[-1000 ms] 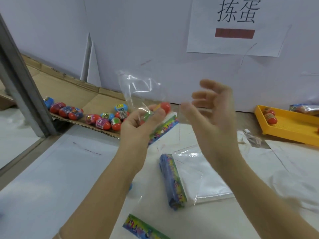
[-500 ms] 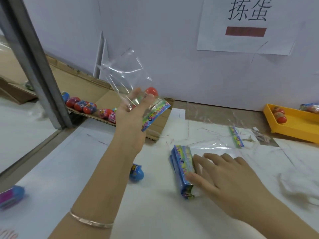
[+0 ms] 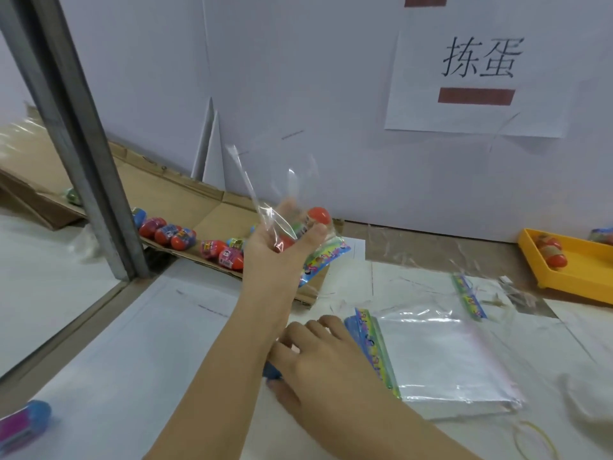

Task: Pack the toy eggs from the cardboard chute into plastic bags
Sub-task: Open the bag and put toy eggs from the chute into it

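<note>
1. On the white table (image 3: 132, 343) the packing looks partway done, by my judgement, with plenty left.
2. Along the back wall at the left runs the cardboard chute (image 3: 199, 207). A row of eggs (image 3: 185, 239) lies against its lower lip, none of them bagged yet.
3. Just right of the lower hand lies a stack of plastic bags (image 3: 444, 356), flat and unused, its coloured strip turned toward that hand.
4. At the far right a yellow tray (image 3: 590, 280) holds an orange egg (image 3: 552, 252). I cannot tell whether that counts as finished work.
5. Raised over the near end of the chute is a clear bag (image 3: 262, 194), mouth upward. A few eggs sit in its bottom, a red egg (image 3: 318, 215) showing on top. It is not sealed, and I judge there is room for more.
6. From below, the left hand (image 3: 278, 257) grips this bag, its fingers and thumb curled round the loaded bottom.
7. Down on the table, the right hand (image 3: 318, 363) curls its fingers and thumb round a blue egg (image 3: 272, 371), which is mostly hidden. The grip looks closed on it, but I cannot tell whether the egg is off the table.
8. Near the left edge, well apart from both hands, a loose egg (image 3: 25, 419) in blue and pink lies on the table, also waiting to be bagged.
</note>
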{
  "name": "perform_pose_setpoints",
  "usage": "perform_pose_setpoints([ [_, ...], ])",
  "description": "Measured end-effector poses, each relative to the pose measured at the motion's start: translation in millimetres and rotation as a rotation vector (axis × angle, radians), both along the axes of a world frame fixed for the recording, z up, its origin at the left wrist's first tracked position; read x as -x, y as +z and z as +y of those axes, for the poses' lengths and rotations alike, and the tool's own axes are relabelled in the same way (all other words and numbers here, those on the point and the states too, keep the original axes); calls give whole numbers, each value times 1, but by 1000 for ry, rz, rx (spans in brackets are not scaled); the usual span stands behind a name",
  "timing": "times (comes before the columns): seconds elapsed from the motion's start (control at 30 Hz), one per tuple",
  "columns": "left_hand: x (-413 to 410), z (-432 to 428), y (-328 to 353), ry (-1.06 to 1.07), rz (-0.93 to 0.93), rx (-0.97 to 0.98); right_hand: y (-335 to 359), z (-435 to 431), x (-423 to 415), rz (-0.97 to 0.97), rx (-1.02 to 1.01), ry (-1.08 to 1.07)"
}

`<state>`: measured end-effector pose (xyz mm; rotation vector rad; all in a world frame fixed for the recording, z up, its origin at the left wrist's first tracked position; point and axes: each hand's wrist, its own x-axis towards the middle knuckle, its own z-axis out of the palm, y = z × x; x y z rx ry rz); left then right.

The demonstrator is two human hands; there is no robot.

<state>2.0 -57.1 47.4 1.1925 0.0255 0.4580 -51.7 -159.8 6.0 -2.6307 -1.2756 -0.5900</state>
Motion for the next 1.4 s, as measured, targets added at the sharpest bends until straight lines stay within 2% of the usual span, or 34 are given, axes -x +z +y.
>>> perform_pose_setpoints([
  [0.17,1,0,-2,-57,-35,-148,34,-43,-15,96,-431,239],
  [0.27,5,-7,-5,-207,-37,-283,57,-63,-25,163,-768,262],
  [0.33,7,-16,-9,-305,-52,-350,74,-71,-31,150,-983,283],
  [0.4,11,-25,-12,-379,-63,-423,93,-81,-35,83,-1099,253],
  [0.5,16,-33,-15,-433,-96,-495,113,-100,-38,-24,-1053,106],
  [0.67,22,-38,-12,-496,-148,-483,119,-120,-40,-143,-619,-133],
  [0.77,27,-39,-9,-524,-179,-479,122,-120,-38,-163,-478,-143],
  [0.93,29,-42,-5,-541,-209,-466,125,-121,-35,-84,-317,-145],
  [1.27,25,-47,-5,-549,-105,-201,106,-104,-42,82,-294,-124],
  [1.33,24,-47,-4,-502,-75,-117,103,-102,-45,62,-447,-110],
  [1.4,24,-48,-4,-470,-30,0,101,-100,-56,76,-796,-72],
])
